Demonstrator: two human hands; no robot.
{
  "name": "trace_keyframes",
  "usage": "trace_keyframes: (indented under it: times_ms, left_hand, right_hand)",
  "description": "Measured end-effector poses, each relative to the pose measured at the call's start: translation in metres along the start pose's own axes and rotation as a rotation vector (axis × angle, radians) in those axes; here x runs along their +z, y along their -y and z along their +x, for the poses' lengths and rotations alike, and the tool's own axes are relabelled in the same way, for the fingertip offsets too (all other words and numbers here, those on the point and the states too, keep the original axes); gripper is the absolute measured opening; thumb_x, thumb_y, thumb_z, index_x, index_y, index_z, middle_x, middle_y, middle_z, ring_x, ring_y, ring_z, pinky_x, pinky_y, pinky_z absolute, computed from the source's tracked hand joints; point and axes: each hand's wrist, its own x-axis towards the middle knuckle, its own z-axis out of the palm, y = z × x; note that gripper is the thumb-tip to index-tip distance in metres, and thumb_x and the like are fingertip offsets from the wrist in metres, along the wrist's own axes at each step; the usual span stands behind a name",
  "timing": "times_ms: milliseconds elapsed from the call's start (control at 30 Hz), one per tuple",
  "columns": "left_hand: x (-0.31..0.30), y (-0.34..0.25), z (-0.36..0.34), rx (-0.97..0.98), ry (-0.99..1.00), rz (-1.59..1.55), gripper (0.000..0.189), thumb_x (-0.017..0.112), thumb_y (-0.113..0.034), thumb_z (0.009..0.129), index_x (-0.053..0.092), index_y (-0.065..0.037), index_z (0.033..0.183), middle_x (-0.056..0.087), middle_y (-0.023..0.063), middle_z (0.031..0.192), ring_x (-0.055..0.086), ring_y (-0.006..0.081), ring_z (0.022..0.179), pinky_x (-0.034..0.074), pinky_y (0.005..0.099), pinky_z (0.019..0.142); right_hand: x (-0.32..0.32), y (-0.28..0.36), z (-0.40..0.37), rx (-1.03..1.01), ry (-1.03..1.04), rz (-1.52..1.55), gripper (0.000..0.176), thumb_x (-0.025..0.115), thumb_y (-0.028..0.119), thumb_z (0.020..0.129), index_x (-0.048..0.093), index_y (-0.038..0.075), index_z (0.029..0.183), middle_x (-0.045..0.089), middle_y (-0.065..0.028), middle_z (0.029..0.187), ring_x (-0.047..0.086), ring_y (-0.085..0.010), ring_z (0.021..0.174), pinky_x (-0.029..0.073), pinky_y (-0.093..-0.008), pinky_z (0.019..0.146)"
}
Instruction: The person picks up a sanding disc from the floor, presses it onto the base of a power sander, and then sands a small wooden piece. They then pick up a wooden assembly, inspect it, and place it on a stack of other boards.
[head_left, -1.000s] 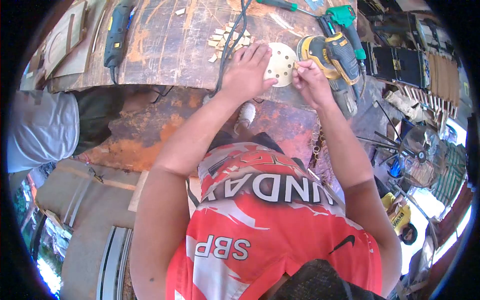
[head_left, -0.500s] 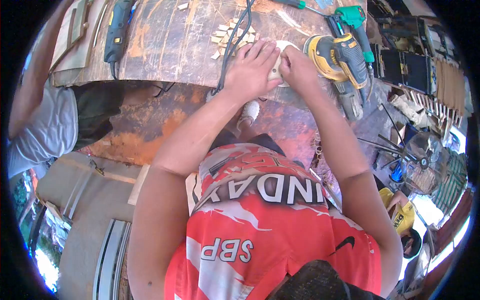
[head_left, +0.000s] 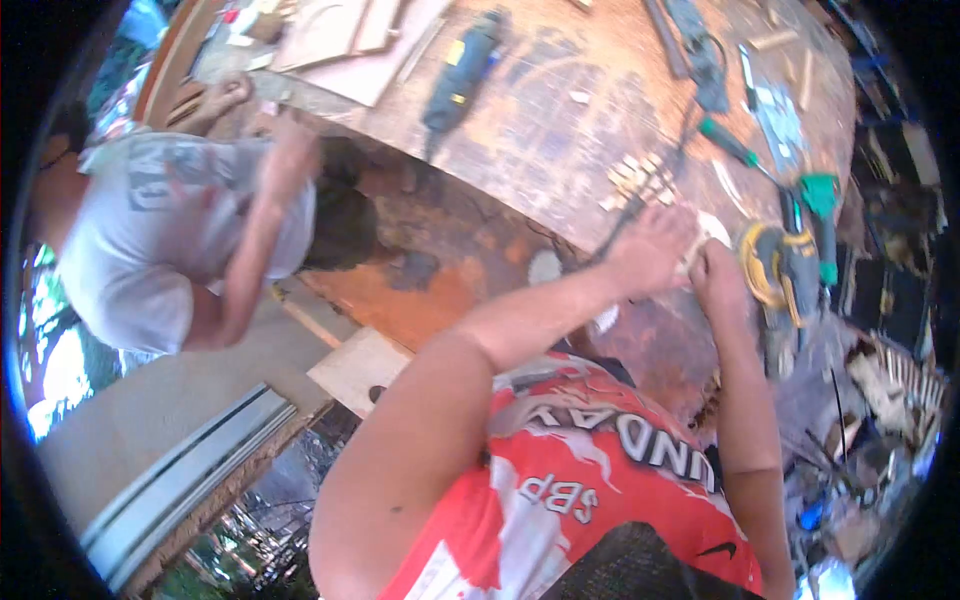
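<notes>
At the table's near edge, a pale round wooden piece (head_left: 712, 228) lies partly hidden under my hands. My left hand (head_left: 660, 245) rests over its left side, fingers together on top and thumb at the lower edge, holding it. My right hand (head_left: 714, 272) is closed against its right side; whatever sits in those curled fingers is hidden. Just right of it stands a yellow-and-black sander (head_left: 780, 265). Small cut wood blocks (head_left: 640, 180) lie in a loose cluster beyond my left hand, beside a dark cable.
A green power tool (head_left: 818, 195) and a green-handled tool (head_left: 728, 140) lie at the right. A dark rotary tool (head_left: 465, 75) and flat boards (head_left: 340, 40) are farther left. Another person (head_left: 190, 230) in a light shirt works at the table's left side.
My view has swung left, so the table and my hands appear farther right, and more of the other person shows. My hands stay on the wooden piece.
</notes>
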Motion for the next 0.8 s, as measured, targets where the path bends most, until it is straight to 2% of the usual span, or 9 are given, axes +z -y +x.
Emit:
trace_keyframes:
  times_ms: [167,267,367,467,533,633,667,767,800]
  left_hand:
    - [-0.006,0.001,-0.003,0.024,-0.007,-0.003,0.083,0.067,-0.052,0.078,0.045,-0.001,0.140,0.040,0.0154,0.149,0.029,0.0304,0.143,0.023,0.0468,0.115]
    - [-0.004,0.000,-0.005,0.041,-0.029,0.033,0.083,0.066,-0.052,0.078,0.044,-0.001,0.140,0.039,0.0149,0.149,0.029,0.0303,0.143,0.022,0.0469,0.115]
    - [-0.005,0.001,-0.002,0.028,-0.016,0.003,0.083,0.065,-0.053,0.079,0.044,-0.002,0.141,0.039,0.0139,0.150,0.029,0.0298,0.143,0.022,0.0471,0.115]
    - [-0.007,0.001,-0.002,0.034,-0.015,-0.020,0.083,0.065,-0.053,0.080,0.044,-0.001,0.141,0.039,0.0155,0.150,0.030,0.0303,0.142,0.023,0.0477,0.115]
    - [-0.004,0.001,-0.001,0.027,-0.024,0.002,0.082,0.065,-0.052,0.080,0.044,0.000,0.140,0.039,0.0173,0.149,0.031,0.0320,0.141,0.024,0.0492,0.114]
    - [0.002,-0.004,-0.002,-0.007,-0.007,0.029,0.081,0.066,-0.051,0.080,0.044,-0.001,0.140,0.040,0.0166,0.149,0.033,0.0338,0.140,0.026,0.0522,0.112]
    - [-0.009,-0.008,0.002,-0.035,0.063,0.029,0.080,0.067,-0.050,0.080,0.044,-0.004,0.141,0.039,0.0153,0.150,0.032,0.0322,0.141,0.026,0.0518,0.112]
    - [-0.009,-0.005,0.008,0.006,0.081,0.081,0.078,0.066,-0.051,0.081,0.045,-0.006,0.141,0.039,0.0122,0.150,0.031,0.0285,0.142,0.025,0.0481,0.113]
    - [-0.010,-0.005,0.010,0.016,0.078,0.064,0.078,0.066,-0.051,0.081,0.045,-0.006,0.141,0.039,0.0122,0.150,0.031,0.0285,0.142,0.025,0.0481,0.113]
  right_hand:
    - [0.004,-0.003,0.001,-0.028,-0.068,-0.010,0.008,0.058,0.008,0.081,0.053,0.004,0.086,0.057,-0.0223,0.082,0.056,-0.0442,0.081,0.044,-0.0519,0.069]
    - [0.001,-0.001,-0.007,-0.105,-0.072,0.033,0.006,0.057,0.006,0.083,0.053,0.001,0.084,0.057,-0.0242,0.075,0.056,-0.0457,0.073,0.043,-0.0508,0.064]
    - [0.002,0.000,0.005,-0.090,-0.140,-0.025,0.005,0.057,0.005,0.082,0.054,0.001,0.084,0.057,-0.0247,0.077,0.057,-0.0455,0.075,0.044,-0.0499,0.065]
    - [-0.005,0.002,0.003,-0.017,-0.045,0.011,0.010,0.058,0.008,0.080,0.052,0.003,0.086,0.057,-0.0232,0.082,0.056,-0.0451,0.080,0.044,-0.0526,0.071]
    - [-0.018,0.012,-0.012,0.057,0.081,-0.037,0.014,0.058,0.007,0.079,0.057,0.004,0.093,0.060,-0.0223,0.088,0.058,-0.0431,0.087,0.046,-0.0518,0.076]
    - [-0.007,0.002,0.007,0.006,0.054,-0.061,0.032,0.058,0.008,0.078,0.062,0.006,0.109,0.063,-0.0219,0.107,0.059,-0.0392,0.101,0.047,-0.0487,0.085]
    - [-0.008,0.001,0.009,-0.032,0.044,-0.003,0.028,0.058,0.009,0.077,0.060,0.004,0.105,0.062,-0.0222,0.106,0.059,-0.0389,0.101,0.047,-0.0489,0.086]
    - [-0.013,0.000,-0.006,0.065,0.117,-0.056,0.023,0.058,0.009,0.078,0.057,0.003,0.100,0.062,-0.0212,0.102,0.059,-0.0390,0.099,0.047,-0.0494,0.084]
    - [-0.013,-0.002,-0.006,0.038,0.101,-0.057,0.021,0.059,0.009,0.078,0.056,0.003,0.098,0.062,-0.0205,0.100,0.060,-0.0390,0.097,0.047,-0.0494,0.083]
